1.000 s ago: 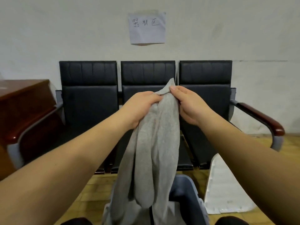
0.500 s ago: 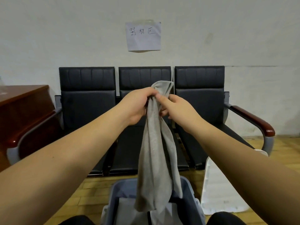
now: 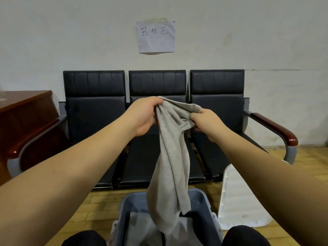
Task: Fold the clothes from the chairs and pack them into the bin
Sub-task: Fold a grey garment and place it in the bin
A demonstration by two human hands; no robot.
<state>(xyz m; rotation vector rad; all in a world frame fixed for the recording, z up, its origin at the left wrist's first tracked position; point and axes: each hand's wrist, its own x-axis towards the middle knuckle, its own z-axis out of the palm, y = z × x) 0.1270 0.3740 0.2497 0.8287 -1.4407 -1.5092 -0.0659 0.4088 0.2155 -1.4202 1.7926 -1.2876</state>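
A grey garment (image 3: 171, 157) hangs in front of me, held up at chest height. My left hand (image 3: 144, 116) grips its top edge on the left and my right hand (image 3: 206, 120) grips a bunched part on the right, a short span of cloth stretched between them. Its lower end dangles into the blue-grey bin (image 3: 202, 206) on the floor between my knees. Grey folded cloth (image 3: 140, 228) lies inside the bin. The three black chairs (image 3: 95, 110) behind stand bare.
A white bin lid (image 3: 237, 197) leans on the floor at the right. A brown wooden desk (image 3: 23, 110) stands at the left. Chair armrests (image 3: 276, 128) stick out at both ends. A paper note (image 3: 156, 37) is taped to the wall.
My hands have moved apart, the right one sliding rightwards along the garment and spreading its top edge. The view has tilted down, showing more of the bin.
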